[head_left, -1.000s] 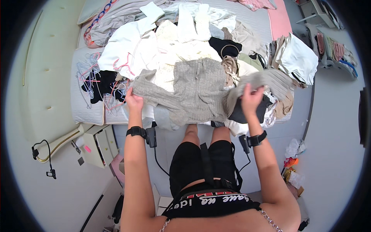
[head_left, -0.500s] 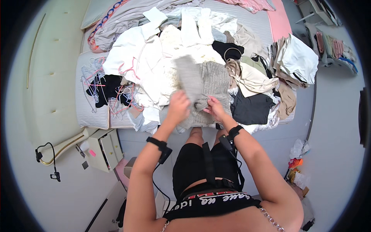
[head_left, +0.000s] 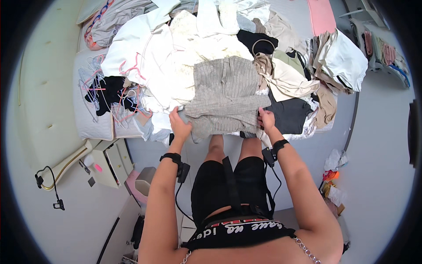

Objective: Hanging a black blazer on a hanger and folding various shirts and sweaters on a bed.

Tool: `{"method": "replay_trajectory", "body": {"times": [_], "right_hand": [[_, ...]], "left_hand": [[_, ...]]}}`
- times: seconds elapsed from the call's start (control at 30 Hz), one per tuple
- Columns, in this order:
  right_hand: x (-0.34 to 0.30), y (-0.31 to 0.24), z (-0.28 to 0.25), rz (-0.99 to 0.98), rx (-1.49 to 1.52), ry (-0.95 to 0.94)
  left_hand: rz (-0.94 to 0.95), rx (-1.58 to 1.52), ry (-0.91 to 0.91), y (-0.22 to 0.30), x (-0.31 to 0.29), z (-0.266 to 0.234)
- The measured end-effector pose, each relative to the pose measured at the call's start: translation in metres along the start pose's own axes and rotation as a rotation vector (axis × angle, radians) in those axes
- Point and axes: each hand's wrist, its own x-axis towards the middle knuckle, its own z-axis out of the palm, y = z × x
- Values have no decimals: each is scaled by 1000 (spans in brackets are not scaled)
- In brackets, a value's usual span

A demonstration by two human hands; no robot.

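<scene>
A grey ribbed knit top (head_left: 224, 83) lies spread on the pile of clothes right in front of me, with a sleeve (head_left: 228, 107) laid flat across its lower part. At the top's lower left edge is my left hand (head_left: 180, 126), thumb and fingers apart. On the other side my right hand (head_left: 266, 119) has its fingers curled and pinched at the top's right edge, just under the sleeve's end. Dark grey folded fabric (head_left: 290, 115) lies right beside that hand.
White clothes (head_left: 145, 57) heap up behind and to the left. Tangled hangers (head_left: 94, 94) lie at the bed's left. A stack of folded clothes (head_left: 340, 59) stands at the right. Below the bed are a small cabinet (head_left: 110, 165) at left and plastic bags (head_left: 336, 159) at right.
The sleeve that was lifted and blurred in my left hand now lies flat across the top. My hands have moved apart, to its two sides.
</scene>
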Motion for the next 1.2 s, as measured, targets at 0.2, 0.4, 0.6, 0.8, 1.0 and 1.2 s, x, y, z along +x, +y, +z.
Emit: {"method": "replay_trajectory", "body": {"times": [0.2, 0.4, 0.6, 0.8, 1.0, 1.2], "right_hand": [[31, -35, 3, -158, -206, 206], [-62, -151, 64, -213, 224, -437], [-57, -210, 56, -905, 380, -96], [-82, -164, 71, -1426, -619, -286], [-46, -65, 41, -644, -711, 28], [-26, 30, 15, -378, -1089, 140]], "left_hand": [[-125, -304, -300, 21, 19, 18], [-99, 14, -501, 13, 10, -10], [549, -12, -486, 25, -13, -3], [158, -184, -539, -14, -22, 22], [-196, -112, -427, -42, -20, 37], [-285, -165, -589, -45, -23, 42]]}}
